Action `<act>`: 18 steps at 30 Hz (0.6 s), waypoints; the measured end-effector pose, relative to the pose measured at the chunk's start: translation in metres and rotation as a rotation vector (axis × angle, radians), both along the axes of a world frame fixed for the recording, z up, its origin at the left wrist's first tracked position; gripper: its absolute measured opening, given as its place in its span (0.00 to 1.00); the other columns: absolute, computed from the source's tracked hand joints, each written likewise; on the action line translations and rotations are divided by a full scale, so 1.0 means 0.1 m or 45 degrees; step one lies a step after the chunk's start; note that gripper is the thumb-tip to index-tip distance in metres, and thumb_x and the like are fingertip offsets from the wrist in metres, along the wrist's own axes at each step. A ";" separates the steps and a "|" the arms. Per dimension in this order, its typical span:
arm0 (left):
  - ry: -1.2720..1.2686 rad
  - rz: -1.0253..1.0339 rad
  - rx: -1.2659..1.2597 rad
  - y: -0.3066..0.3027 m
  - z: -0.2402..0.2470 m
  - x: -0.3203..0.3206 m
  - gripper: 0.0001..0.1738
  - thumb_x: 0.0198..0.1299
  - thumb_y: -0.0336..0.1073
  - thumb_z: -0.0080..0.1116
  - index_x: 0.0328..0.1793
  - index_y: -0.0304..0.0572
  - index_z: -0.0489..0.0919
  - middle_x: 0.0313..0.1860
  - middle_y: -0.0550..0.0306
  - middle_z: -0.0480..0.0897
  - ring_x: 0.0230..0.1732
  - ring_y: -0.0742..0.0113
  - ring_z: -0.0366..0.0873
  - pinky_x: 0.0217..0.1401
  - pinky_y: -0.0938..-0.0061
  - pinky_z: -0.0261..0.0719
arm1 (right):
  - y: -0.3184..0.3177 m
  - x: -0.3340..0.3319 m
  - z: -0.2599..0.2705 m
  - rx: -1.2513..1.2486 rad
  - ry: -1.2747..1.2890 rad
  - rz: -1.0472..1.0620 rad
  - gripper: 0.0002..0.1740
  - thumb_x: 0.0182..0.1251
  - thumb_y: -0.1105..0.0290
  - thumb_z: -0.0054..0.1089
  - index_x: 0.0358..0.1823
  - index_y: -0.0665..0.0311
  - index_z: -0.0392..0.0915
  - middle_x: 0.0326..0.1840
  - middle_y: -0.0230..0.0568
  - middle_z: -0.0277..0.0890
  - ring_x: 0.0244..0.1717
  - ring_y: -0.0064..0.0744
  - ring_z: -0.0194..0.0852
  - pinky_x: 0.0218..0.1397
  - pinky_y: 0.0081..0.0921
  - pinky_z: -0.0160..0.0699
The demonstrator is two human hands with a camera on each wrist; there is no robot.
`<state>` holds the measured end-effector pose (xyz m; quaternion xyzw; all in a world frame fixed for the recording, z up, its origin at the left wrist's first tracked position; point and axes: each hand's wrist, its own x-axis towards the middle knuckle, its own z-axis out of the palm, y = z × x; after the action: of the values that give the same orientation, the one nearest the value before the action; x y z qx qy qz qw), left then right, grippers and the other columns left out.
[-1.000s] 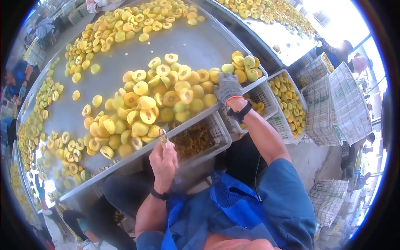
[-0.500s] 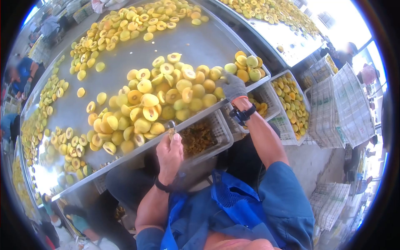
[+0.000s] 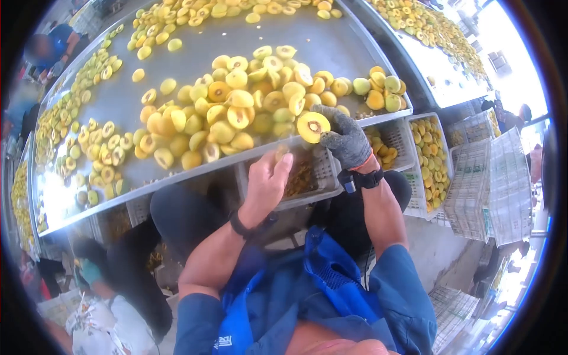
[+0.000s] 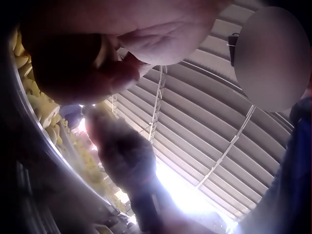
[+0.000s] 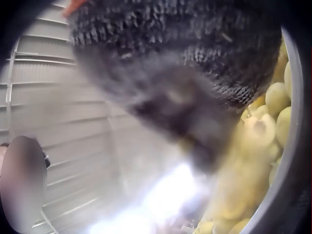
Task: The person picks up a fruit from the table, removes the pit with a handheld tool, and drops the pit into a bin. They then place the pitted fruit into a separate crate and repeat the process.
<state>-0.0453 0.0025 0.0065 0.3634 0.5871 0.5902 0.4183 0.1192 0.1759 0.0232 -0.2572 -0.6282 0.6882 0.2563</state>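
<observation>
My gloved right hand pinches a yellow peach half, with its cut face and brown pit turned up, just over the table's front edge. To its left, my bare left hand grips a small metal loop tool, blurred at the fingertips. The left wrist view shows the curled left fingers in shadow, and the gloved hand beyond them. Dark knit glove fabric fills much of the right wrist view, where the peach half is hidden. Behind both hands lies a heap of halved peaches on the metal table.
Under the table's edge sits a crate with brown scraps. Crates of yellow fruit stand at the right, beside stacked white crates. A raised rim runs along the table front. Another person sits at lower left.
My right hand has picked up a peach half from the heap and drawn it back toward me. My left hand with the loop tool has moved right, nearer to it. The head view has shifted.
</observation>
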 end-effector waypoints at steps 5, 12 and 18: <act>0.242 -0.017 0.036 -0.05 -0.10 0.04 0.21 0.80 0.46 0.55 0.35 0.37 0.75 0.17 0.66 0.72 0.19 0.78 0.65 0.23 0.75 0.63 | -0.14 -0.02 -0.14 -0.408 0.298 0.216 0.32 0.72 0.66 0.65 0.75 0.71 0.72 0.67 0.42 0.81 0.66 0.33 0.79 0.69 0.29 0.76; 0.502 -0.045 0.031 -0.14 -0.04 0.11 0.22 0.79 0.44 0.55 0.34 0.33 0.76 0.17 0.51 0.73 0.19 0.63 0.68 0.26 0.64 0.68 | -0.28 -0.05 -0.12 1.018 -0.069 0.140 0.28 0.69 0.75 0.65 0.71 0.66 0.76 0.65 0.45 0.84 0.64 0.42 0.82 0.69 0.34 0.78; 0.574 -0.029 0.018 -0.14 -0.09 0.17 0.21 0.78 0.42 0.56 0.34 0.32 0.75 0.20 0.39 0.73 0.20 0.44 0.70 0.27 0.58 0.69 | -0.22 -0.01 -0.73 0.760 -0.077 0.047 0.25 0.64 0.69 0.69 0.63 0.63 0.79 0.58 0.48 0.85 0.59 0.48 0.83 0.65 0.42 0.79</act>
<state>-0.0282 -0.0120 -0.0021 0.4955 0.6574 0.4935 0.2806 0.1186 0.1536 -0.0503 -0.1796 -0.8146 0.4697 0.2891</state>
